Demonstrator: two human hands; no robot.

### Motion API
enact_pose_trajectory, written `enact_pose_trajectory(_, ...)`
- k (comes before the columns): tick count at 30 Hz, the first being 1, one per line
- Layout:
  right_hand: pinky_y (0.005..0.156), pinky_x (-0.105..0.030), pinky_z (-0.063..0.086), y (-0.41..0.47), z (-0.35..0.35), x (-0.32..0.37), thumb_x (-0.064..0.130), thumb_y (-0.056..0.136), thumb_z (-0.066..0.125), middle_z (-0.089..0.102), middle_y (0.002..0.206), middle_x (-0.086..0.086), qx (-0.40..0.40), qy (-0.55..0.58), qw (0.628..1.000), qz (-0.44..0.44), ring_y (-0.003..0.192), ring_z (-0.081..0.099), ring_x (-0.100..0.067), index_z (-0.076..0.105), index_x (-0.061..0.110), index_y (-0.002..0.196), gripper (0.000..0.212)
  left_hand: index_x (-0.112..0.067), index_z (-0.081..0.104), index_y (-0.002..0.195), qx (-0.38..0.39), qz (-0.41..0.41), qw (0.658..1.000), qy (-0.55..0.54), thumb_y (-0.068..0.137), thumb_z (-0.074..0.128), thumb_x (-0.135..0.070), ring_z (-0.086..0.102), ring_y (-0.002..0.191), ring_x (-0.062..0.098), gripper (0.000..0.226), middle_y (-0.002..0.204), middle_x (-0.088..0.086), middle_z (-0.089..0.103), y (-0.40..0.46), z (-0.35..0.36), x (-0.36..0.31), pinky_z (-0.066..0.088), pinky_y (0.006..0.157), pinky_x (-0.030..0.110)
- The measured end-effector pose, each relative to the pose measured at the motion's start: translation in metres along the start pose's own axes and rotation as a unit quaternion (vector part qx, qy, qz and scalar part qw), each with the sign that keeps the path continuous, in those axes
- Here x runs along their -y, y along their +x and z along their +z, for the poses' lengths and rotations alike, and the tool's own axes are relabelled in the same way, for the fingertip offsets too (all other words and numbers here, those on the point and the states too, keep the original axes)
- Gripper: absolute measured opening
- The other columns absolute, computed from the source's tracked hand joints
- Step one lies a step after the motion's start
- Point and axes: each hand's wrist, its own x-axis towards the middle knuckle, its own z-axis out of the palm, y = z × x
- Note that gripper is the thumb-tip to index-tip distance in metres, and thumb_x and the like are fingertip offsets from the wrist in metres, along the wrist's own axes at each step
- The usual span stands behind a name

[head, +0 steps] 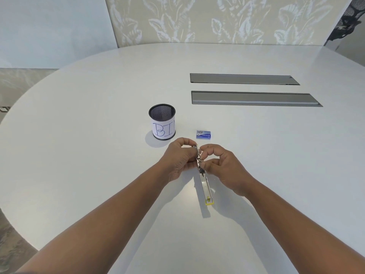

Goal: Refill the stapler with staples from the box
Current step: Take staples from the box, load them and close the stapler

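The stapler (204,180) is a slim, shiny metal one, swung open lengthwise, with a yellow plastic piece at its near end. It sits just below the centre of the white table (98,135), its far end raised between both hands. The left hand (178,158) grips that far end from nine o'clock; the right hand (221,165) pinches it from three o'clock. The small blue staple box (203,134) lies closed at twelve o'clock, near the knuckles, with a black mesh cup (162,121) labelled "BIN" at eleven.
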Motion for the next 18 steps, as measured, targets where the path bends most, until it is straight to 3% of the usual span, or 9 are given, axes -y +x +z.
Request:
enact_pose_trajectory(4, 0.083, -0.040, 0.047, 0.0002, -0.0001, 0.0022, 0.002, 0.091, 0.070, 0.063, 0.114, 0.020, -0.001, 0.007, 1.000, 0.004, 0.076, 0.064, -0.021, 0.064, 0.008, 0.095, 0.009, -0.009, 0.062, 0.101, -0.025, 0.016, 1.000, 0.009, 0.086, 0.064, 0.004, 0.064, 0.067, 0.025, 0.019, 0.082, 0.016, 0.068, 0.0026, 0.0006, 0.0044, 0.059, 0.064, 0.033)
enact_pose_trajectory(9, 0.076, -0.040, 0.040, 0.0021, 0.0000, 0.0029, 0.008, 0.092, 0.071, 0.063, 0.123, 0.000, -0.002, 0.002, 1.000, 0.008, 0.077, 0.055, -0.025, 0.064, 0.015, 0.095, 0.010, -0.009, 0.062, 0.101, -0.005, -0.004, 1.000, -0.007, 0.089, 0.062, -0.002, 0.068, 0.069, 0.028, 0.014, 0.083, 0.011, 0.070, 0.0013, -0.0002, 0.0028, 0.058, 0.065, 0.033)
enact_pose_trajectory(12, 0.073, -0.041, 0.033, 0.0031, -0.0006, 0.0025, 0.011, 0.092, 0.071, 0.064, 0.108, -0.008, -0.004, -0.005, 1.000, 0.011, 0.075, 0.045, -0.027, 0.065, 0.019, 0.095, 0.010, -0.009, 0.059, 0.106, 0.030, -0.016, 0.999, -0.017, 0.086, 0.064, 0.006, 0.066, 0.068, 0.024, 0.025, 0.083, 0.010, 0.069, -0.0025, -0.0009, -0.0005, 0.058, 0.061, 0.029)
enact_pose_trajectory(18, 0.069, -0.034, 0.037, 0.0008, 0.0035, 0.0070, 0.008, 0.092, 0.071, 0.062, 0.116, 0.011, -0.005, -0.001, 1.000, 0.004, 0.067, 0.049, -0.019, 0.066, 0.022, 0.090, 0.015, -0.008, 0.056, 0.107, 0.016, -0.008, 1.000, -0.019, 0.085, 0.060, 0.011, 0.063, 0.073, 0.030, 0.029, 0.075, 0.013, 0.067, -0.0034, -0.0002, -0.0008, 0.060, 0.064, 0.032)
